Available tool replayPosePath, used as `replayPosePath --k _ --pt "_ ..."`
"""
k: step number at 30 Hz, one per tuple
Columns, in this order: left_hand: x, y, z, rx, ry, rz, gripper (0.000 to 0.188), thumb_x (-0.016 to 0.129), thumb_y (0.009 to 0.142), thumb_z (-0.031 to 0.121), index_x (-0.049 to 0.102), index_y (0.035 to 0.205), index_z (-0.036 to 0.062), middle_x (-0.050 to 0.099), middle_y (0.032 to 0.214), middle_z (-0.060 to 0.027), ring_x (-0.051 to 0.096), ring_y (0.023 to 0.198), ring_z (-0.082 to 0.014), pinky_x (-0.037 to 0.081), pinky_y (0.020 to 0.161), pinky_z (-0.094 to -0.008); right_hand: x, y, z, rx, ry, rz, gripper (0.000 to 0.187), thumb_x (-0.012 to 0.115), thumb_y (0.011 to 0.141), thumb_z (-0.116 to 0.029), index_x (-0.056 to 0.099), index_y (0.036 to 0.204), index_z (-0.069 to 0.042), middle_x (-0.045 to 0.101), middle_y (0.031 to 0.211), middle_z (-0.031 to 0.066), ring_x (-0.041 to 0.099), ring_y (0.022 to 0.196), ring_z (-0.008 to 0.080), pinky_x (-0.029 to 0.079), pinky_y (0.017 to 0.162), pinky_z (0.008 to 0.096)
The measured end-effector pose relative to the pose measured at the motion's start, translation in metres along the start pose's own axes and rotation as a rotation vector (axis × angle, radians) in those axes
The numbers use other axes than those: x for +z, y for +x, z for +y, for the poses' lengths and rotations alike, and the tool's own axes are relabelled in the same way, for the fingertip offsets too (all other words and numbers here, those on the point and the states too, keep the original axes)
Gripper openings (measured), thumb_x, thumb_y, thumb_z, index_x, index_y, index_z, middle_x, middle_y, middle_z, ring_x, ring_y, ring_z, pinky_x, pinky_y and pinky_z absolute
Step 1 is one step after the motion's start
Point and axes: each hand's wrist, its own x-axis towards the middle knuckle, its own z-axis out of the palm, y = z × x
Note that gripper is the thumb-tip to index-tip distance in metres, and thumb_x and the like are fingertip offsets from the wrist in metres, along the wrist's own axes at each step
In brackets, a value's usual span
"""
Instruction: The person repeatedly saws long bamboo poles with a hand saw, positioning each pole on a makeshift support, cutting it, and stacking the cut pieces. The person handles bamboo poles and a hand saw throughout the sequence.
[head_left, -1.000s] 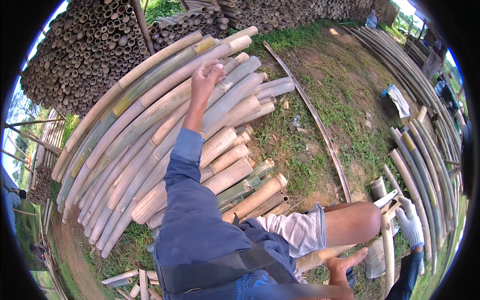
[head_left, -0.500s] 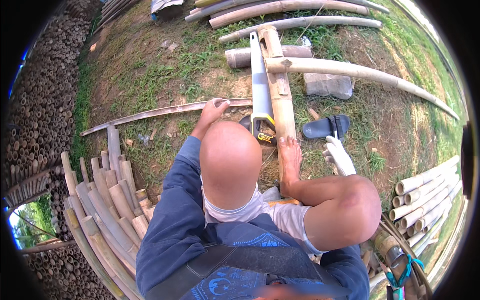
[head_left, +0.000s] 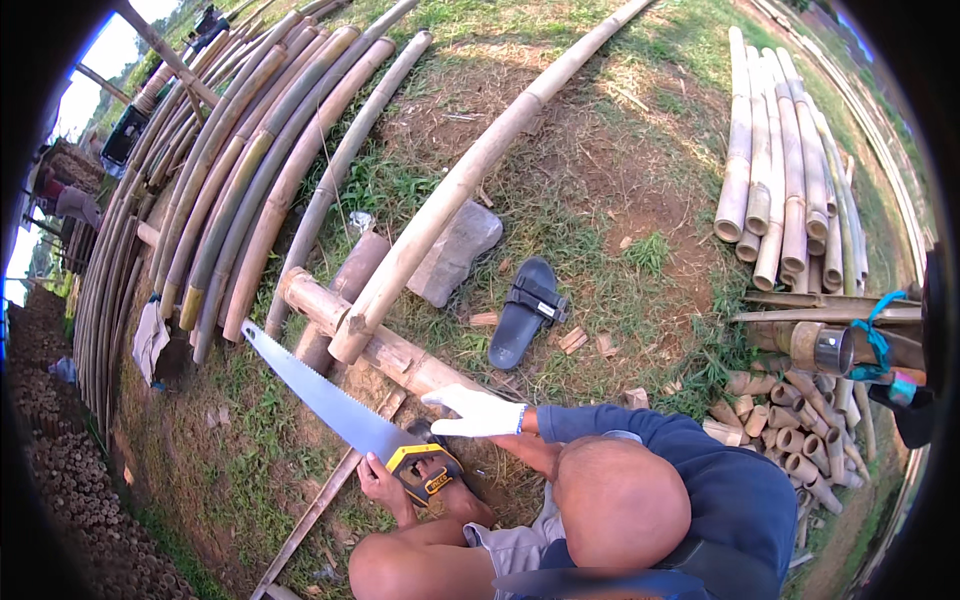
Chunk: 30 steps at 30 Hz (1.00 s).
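Note:
My left hand (head_left: 382,490) is bare, and its fingers close on the heel of a handsaw (head_left: 340,405), beside the black and yellow handle. The blade slants up to the left, teeth toward the thick bamboo piece (head_left: 410,358). In a white glove, my right hand (head_left: 472,412) stretches its fingers over the near end of that piece, holding nothing. A long bamboo pole (head_left: 470,150) crosses the thick piece, which rests on a short bamboo log (head_left: 358,268). My bare foot (head_left: 468,505) is partly hidden behind the saw handle.
A dark sandal (head_left: 528,310) and a grey stone block (head_left: 455,255) lie beyond my right hand. Bamboo poles (head_left: 300,150) lie at the far left, with another stack (head_left: 785,170) at the far right. Short cut pieces (head_left: 790,420) are heaped at right. A split strip (head_left: 315,510) runs at left.
The view has swung to the right. My left hand has come to the saw, whose blade stands farther from the thick bamboo. My gloved right hand has moved from beside the sandal to the bamboo.

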Motion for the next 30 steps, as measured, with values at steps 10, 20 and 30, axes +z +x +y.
replayPosePath --k 10,20,30 --pt "0.002 0.086 0.198 0.317 -0.068 -0.800 0.030 0.066 0.113 0.026 0.071 0.110 -0.0036 0.063 0.095 -0.0077 0.058 0.086 -0.0161 0.048 0.079 -0.0355 -0.043 0.016 -0.038 0.092 0.775 -0.192 0.064 0.071 0.110 -0.028 0.049 0.166 -0.004 0.058 0.162 0.0116 0.056 0.145 0.0190 0.046 0.120 0.0355" --pt "0.125 0.237 0.176 0.571 0.676 -0.693 0.085 0.095 0.076 0.045 0.061 0.140 0.0001 0.066 0.135 -0.0261 0.060 0.131 -0.0432 0.056 0.102 -0.0513 -0.216 -0.128 0.142 0.342 0.891 0.857 0.030 0.077 0.104 -0.024 0.073 0.131 -0.011 0.078 0.105 0.0005 0.072 0.079 0.0123 0.056 0.065 0.0310" --pt "0.048 0.172 0.141 0.737 0.691 -0.431 0.078 0.096 0.073 0.027 0.058 0.137 0.0060 0.063 0.132 -0.0154 0.059 0.124 -0.0375 0.050 0.101 -0.0508 -0.212 -0.244 0.221 0.986 -0.170 1.541 0.082 0.080 0.092 -0.045 0.050 0.158 -0.007 0.052 0.148 0.0302 0.061 0.131 0.0429 0.050 0.112 0.0496"
